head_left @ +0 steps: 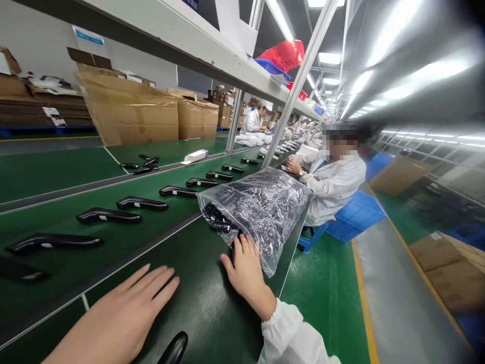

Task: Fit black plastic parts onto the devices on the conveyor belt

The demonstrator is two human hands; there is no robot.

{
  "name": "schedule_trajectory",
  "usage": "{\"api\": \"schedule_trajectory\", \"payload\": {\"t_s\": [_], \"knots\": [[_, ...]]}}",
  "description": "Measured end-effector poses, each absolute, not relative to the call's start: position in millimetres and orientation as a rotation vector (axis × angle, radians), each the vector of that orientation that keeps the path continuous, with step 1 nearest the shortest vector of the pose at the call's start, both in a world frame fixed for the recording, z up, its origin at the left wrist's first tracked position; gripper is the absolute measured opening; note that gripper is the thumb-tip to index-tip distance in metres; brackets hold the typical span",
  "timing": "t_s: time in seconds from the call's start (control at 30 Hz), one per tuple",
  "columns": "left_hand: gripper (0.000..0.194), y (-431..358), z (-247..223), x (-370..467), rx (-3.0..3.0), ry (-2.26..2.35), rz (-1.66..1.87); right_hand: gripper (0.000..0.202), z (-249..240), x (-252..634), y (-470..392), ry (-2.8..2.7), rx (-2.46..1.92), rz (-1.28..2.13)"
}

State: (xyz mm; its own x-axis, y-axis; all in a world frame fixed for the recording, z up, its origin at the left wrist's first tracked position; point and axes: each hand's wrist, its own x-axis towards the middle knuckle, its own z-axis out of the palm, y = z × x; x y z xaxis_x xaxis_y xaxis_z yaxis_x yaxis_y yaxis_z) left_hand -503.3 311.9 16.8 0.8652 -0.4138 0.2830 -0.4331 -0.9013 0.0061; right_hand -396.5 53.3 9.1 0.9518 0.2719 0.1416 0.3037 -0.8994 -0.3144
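My right hand [246,268] is at the mouth of a clear plastic bag [269,202], fingers stretched out and fingertips against its near edge. Black plastic parts [220,221] show inside the opening; the fingertips partly hide what lies there. My left hand [127,308] is open over the dark green worktop [197,273], palm down, with nothing visible in it. Between my forearms, at the bottom edge, a black rounded piece [176,349] is partly in view. Beyond my left hand, bent black plastic handles [142,203] with small white labels lie in a row on the green belt [117,237].
Several more black handles [146,164] lie on the far green surface, near a small white box [196,155]. A metal post [299,91] and an overhead shelf [170,40] frame the line. A co-worker in white [333,177] sits beyond the bag beside blue crates [356,215].
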Motion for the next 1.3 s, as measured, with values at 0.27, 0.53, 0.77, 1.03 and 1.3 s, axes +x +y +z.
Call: {"api": "schedule_trajectory", "payload": {"t_s": [0.27, 0.53, 0.77, 1.03, 1.3], "knots": [[0.052, 240.0, 37.9, -296.2, 2.829, -0.634, 0.191, 0.072, 1.6, -347.4, 56.5, -0.044, -2.994, -0.237], [0.064, 217.1, 8.2, -227.5, 2.759, -0.450, 0.343, 0.073, 6.4, -344.1, 69.7, -0.196, -2.808, -0.092], [0.059, 215.2, 1.6, -214.5, 2.673, -0.491, 0.282, 0.078, 8.6, -295.1, 60.3, 0.053, -2.890, -0.101], [0.047, 242.3, 8.2, -286.7, 2.619, -0.424, 0.189, 0.068, 3.8, -341.3, 87.3, -0.145, -2.830, -0.089], [0.046, 277.9, 24.1, -371.9, 2.428, -0.332, 0.219, 0.053, 13.1, -367.1, 76.6, -0.369, -2.646, -0.246]]}}
